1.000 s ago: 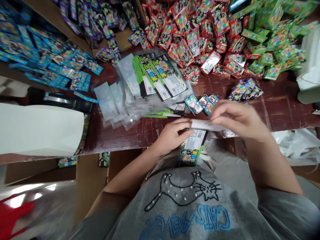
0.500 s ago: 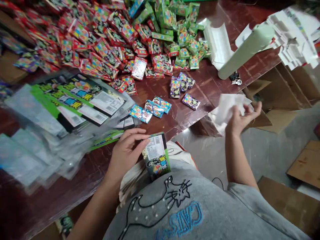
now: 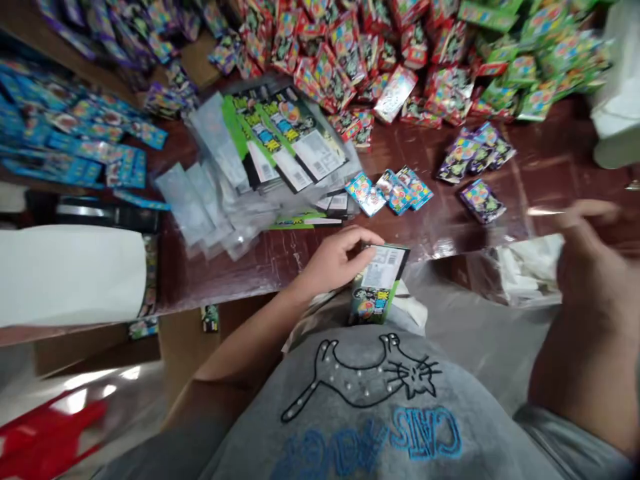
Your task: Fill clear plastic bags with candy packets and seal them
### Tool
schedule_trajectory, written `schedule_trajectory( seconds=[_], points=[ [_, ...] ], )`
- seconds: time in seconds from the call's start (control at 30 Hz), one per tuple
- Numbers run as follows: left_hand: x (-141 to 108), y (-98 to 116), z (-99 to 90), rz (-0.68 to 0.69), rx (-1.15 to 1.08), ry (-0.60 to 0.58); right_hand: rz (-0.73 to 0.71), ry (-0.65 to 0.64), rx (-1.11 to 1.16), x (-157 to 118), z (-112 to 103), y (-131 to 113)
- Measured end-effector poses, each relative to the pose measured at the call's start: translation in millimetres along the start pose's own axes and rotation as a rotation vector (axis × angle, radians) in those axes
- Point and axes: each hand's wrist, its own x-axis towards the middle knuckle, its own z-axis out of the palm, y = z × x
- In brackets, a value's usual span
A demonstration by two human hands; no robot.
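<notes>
My left hand (image 3: 343,260) is closed on the upper left edge of a black-and-green printed bag (image 3: 383,283), its label side up against my lap. My right hand (image 3: 595,260) hangs in the air at the right, smeared by motion, so its fingers and anything in them cannot be made out. Beneath it, whitish crumpled material (image 3: 530,267) shows in a plastic-lined box below the table edge. Small blue packets (image 3: 395,192) lie on the table just beyond the held bag, and purple packets (image 3: 481,200) lie to their right.
Flat printed bags (image 3: 300,143) are stacked beyond my left hand. Heaps of red packets (image 3: 345,47), green packets (image 3: 540,60) and blue packets (image 3: 75,140) cover the far and left areas. A pale green cylinder (image 3: 615,153) stands at the right edge.
The white sheet that my right hand held over the lined box no longer shows in it. That hand has moved up and outward. The view has swung left; my left hand still grips the bag.
</notes>
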Motion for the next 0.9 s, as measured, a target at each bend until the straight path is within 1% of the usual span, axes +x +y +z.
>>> schedule_trajectory(
  seconds=[0.03,0.07,0.1,0.13,0.17,0.2,0.23,0.3,0.4,0.43,0.5,0.57,0.6,0.67,0.73,0.83,0.87,0.9],
  points=[
    [0,-2,2.8,-0.020,-0.035,0.010,-0.035,-0.152,0.024,-4,23,-10],
    [0,-3,5.3,-0.041,-0.059,0.015,-0.017,-0.403,0.049,-6,46,-19],
    [0,-3,7.2,-0.059,-0.070,0.013,0.033,-0.620,0.086,-6,69,-26],
    [-1,-3,8.4,-0.071,-0.066,0.008,0.066,-0.777,0.118,-4,90,-31],
    [-1,-2,9.0,-0.080,-0.054,-0.001,0.094,-0.886,0.129,0,108,-33],
    [-2,-1,8.9,-0.085,-0.043,-0.008,0.110,-0.957,0.134,5,121,-32],
    [-3,-1,8.4,-0.085,-0.037,-0.012,0.116,-0.996,0.132,9,132,-30],
    [-4,-1,6.8,-0.080,-0.034,-0.016,0.112,-1.024,0.112,15,144,-19],
    [-7,-3,4.4,-0.074,-0.042,-0.013,0.041,-0.976,0.055,9,149,-3],
    [-8,-4,3.4,-0.084,-0.045,-0.014,-0.009,-0.930,0.025,3,150,0],
    [-10,-7,0.6,-0.121,-0.047,-0.007,-0.150,-0.792,-0.082,-10,153,4],
    [-10,-9,-2.4,-0.156,-0.061,0.006,-0.322,-0.644,-0.288,-24,157,7],
    [-9,-10,-3.4,-0.167,-0.076,0.015,-0.404,-0.593,-0.411,-30,160,7],
    [-8,-11,-3.8,-0.179,-0.110,0.029,-0.522,-0.556,-0.623,-41,165,9],
    [-9,-9,-3.2,-0.200,-0.130,0.033,-0.543,-0.560,-0.708,-48,168,8],
    [-11,-6,-9.0,-0.238,-0.156,0.034,-0.484,-0.607,-0.625,-48,169,5],
    [-12,-5,-14.4,-0.232,-0.163,0.073,-0.472,-0.620,-0.566,-46,167,4],
    [-14,-4,-21.4,-0.194,-0.169,0.161,-0.463,-0.617,-0.499,-45,164,4]
  ],
)
